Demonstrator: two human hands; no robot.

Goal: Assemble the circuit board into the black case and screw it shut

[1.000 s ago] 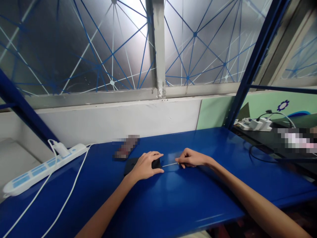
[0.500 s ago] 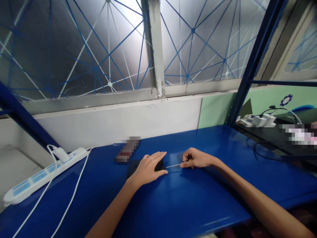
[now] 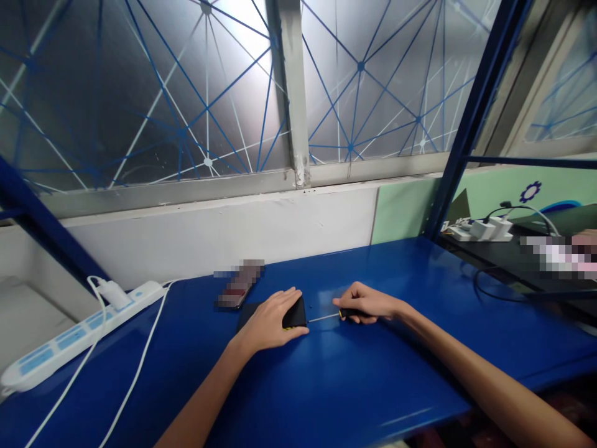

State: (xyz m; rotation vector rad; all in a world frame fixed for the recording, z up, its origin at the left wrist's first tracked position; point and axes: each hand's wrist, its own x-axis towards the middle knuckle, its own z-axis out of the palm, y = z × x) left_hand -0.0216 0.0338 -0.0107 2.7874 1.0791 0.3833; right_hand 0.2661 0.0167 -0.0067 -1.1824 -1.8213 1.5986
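My left hand lies over a flat black box on the blue table, fingers across its top and thumb along its near side. Yellow shows on that near side. In my right hand is a screwdriver with a black and yellow handle. Its thin metal shaft points left, with the tip at the right end of the box. Whether the tip sits in a screw is too small to tell. A tiny dark speck lies on the table just beyond the shaft.
A blurred-out phone-like object lies behind the box. To the left, a white power strip holds a plugged-in charger, and white cables trail forward. Blue frame posts rise at the sides. Part of another person's hand shows at far right.
My right hand has changed its grip, so more of the screwdriver handle shows. My left hand and the box sit slightly lower and further left in view. The dark speck now shows.
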